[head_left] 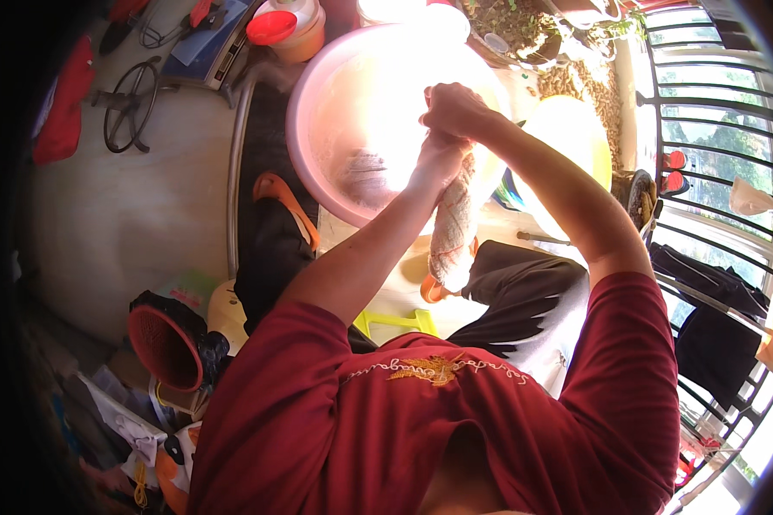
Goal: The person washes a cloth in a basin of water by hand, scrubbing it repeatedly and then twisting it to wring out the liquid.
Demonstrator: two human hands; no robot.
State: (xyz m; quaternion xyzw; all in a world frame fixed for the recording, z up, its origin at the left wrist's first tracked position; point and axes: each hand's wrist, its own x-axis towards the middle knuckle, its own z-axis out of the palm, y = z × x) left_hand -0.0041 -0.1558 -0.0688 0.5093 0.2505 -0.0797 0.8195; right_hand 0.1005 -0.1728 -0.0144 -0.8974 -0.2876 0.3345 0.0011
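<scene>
Above the right side of a big pink basin [298, 129], both my hands grip a twisted pale cloth. My right hand [457, 110] is closed at the far end, with my left hand [441, 156] closed just below it. From under my left hand the cloth [453, 232] hangs toward me as a thick rope, whitish with faint reddish lines. Its far end is hidden by my fingers and strong glare. Inside the basin lies a grey wet-looking clump [365, 176], perhaps fabric; sunlight washes out the rest.
A bright yellow-rimmed tub [575, 154] stands right of the basin. Behind are a bucket with a red scoop [270, 27] and plants [515, 30]. Window bars [721, 103] line the right, beside hanging dark clothes [713, 352]. A yellow-green stool [395, 321] shows between my legs.
</scene>
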